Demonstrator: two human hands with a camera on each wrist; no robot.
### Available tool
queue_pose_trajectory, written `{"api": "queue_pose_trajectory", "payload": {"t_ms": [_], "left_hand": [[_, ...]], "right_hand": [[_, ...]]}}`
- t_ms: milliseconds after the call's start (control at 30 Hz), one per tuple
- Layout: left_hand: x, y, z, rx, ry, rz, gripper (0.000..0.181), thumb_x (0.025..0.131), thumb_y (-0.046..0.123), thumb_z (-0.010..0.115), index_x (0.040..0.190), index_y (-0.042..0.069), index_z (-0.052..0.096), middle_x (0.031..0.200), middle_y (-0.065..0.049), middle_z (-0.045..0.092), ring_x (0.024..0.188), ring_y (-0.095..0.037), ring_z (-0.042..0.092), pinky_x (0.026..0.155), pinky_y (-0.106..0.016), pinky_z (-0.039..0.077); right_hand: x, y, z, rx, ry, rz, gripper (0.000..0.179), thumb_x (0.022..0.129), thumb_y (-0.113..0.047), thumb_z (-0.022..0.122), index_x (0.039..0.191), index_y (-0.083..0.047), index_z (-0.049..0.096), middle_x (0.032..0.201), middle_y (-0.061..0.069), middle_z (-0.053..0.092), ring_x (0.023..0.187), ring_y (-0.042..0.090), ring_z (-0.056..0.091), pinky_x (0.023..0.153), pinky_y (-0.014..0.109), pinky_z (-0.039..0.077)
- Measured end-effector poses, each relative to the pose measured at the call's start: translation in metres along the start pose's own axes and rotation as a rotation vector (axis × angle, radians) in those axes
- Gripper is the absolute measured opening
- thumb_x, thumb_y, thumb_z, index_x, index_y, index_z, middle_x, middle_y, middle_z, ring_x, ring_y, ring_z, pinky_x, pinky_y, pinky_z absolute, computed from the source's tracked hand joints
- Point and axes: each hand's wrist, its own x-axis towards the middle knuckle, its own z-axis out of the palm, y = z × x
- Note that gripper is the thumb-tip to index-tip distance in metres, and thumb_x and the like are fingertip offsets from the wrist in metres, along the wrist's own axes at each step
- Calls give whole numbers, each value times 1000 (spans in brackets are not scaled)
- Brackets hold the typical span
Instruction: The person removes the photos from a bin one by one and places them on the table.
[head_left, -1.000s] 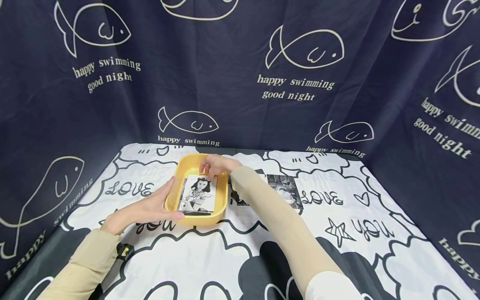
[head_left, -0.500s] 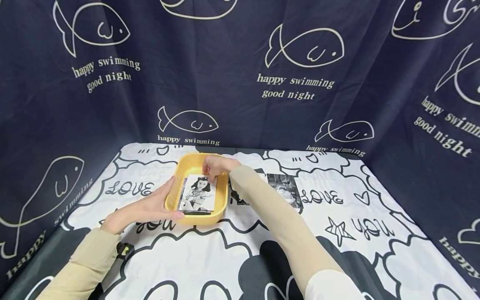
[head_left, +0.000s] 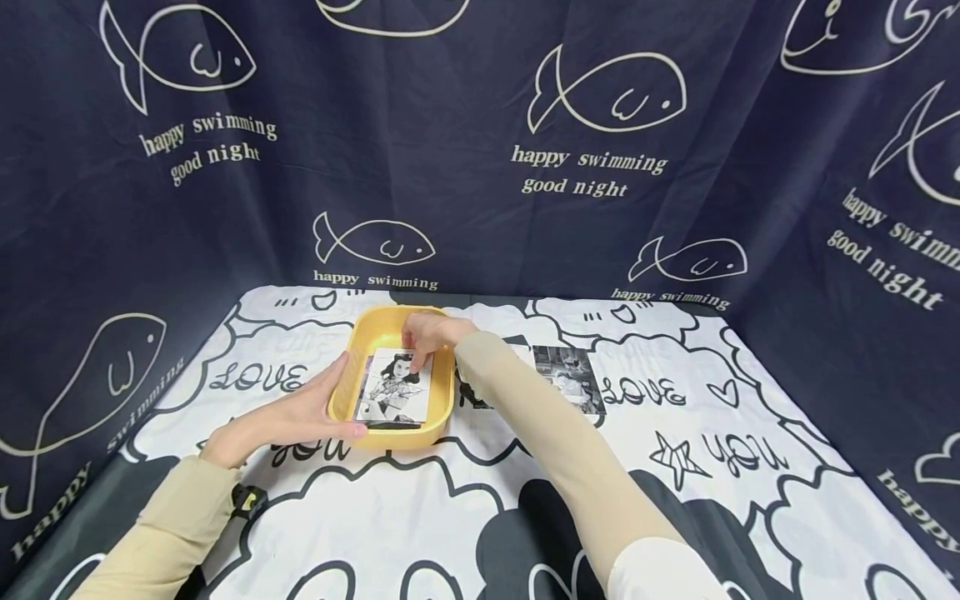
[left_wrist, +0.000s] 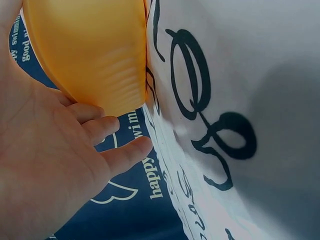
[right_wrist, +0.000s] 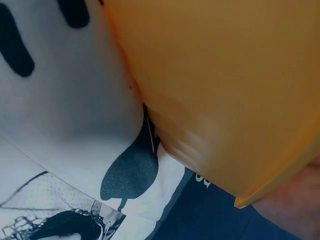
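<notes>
A yellow plastic bin (head_left: 450, 400) stands on the patterned cloth, with several photo prints inside it. The topmost is a black-and-white photo of a dark-haired figure (head_left: 390, 400); another print peeks out under its left edge. My left hand (head_left: 307, 415) holds the bin's near left corner, fingers along the outer wall and thumb at the near rim; the left wrist view shows the fingers touching the wall (left_wrist: 90, 60). My right hand (head_left: 427, 337) reaches into the bin, one digit on the upper part of the photo. The other fingertips are hidden, also in the right wrist view.
More black-and-white prints (head_left: 568, 382) lie on the cloth right of the bin, partly covered by the right forearm. The white cloth (head_left: 360, 517) has black drawings and lettering. A dark blue curtain (head_left: 480, 150) with fish drawings rises behind and at both sides.
The right hand's digit has slid down and slightly left, farther onto the top photo. The left hand and the bin have stayed in place.
</notes>
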Motion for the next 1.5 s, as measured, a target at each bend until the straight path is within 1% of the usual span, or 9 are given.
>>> {"api": "queue_pose_trajectory", "payload": {"t_ms": [167,300,567,800,933,1067,1300,1400,1500], "left_hand": [[0,-1,1,3,4,-7,123,77,49,75,153,-3,-6,160,-27,0,146,-47,10,114,-67,16],[1,-2,2,8,7,-2,124,76,49,76,153,-3,-6,160,-27,1,146,-46,11,113,-67,17],[3,-3,2,-30,18,62,121,75,45,78,154,2,-3,160,-24,7,145,-43,17,113,-66,20],[3,-3,1,-40,13,62,120,76,43,78,154,3,-4,161,-23,5,146,-42,15,113,-66,19],[3,-3,1,-42,14,62,120,76,41,78,154,2,-4,161,-23,5,146,-42,16,114,-66,19],[3,-3,1,-37,14,58,119,77,40,78,154,2,-4,161,-22,5,146,-42,16,114,-66,19],[3,-3,1,-49,18,75,118,76,40,79,155,5,-3,161,-21,10,144,-41,21,112,-67,22],[2,-2,1,-35,17,61,118,77,40,78,155,5,-3,161,-22,9,145,-42,19,112,-67,21],[2,-2,1,-35,16,47,118,77,40,78,155,5,-4,161,-22,7,145,-42,18,112,-68,21]], "right_hand": [[0,1,2,-1,6,-15,37,68,-22,88,98,-17,66,97,-3,60,87,12,52,72,21,44],[-1,2,2,7,0,-40,38,70,-21,87,100,-16,64,101,-1,61,88,13,53,71,21,44],[0,3,1,79,25,-91,41,72,-13,83,107,-13,62,100,2,58,88,14,52,75,20,43],[0,7,-4,260,28,-154,35,80,3,71,113,-5,64,102,6,61,88,14,50,74,18,42],[-5,6,-8,345,33,-179,37,80,12,62,115,-1,64,105,11,66,87,13,52,73,16,44],[-8,6,-8,401,31,-187,39,81,15,57,117,1,64,110,14,67,89,13,54,76,17,45],[-8,10,-8,510,46,-207,41,81,17,53,118,4,64,113,17,68,91,13,56,80,17,46],[-9,11,-9,566,50,-204,42,81,18,52,119,5,64,113,18,68,90,13,57,81,19,48],[-10,14,-12,596,64,-198,41,81,17,51,118,5,64,111,18,69,88,12,58,81,18,48]]}}
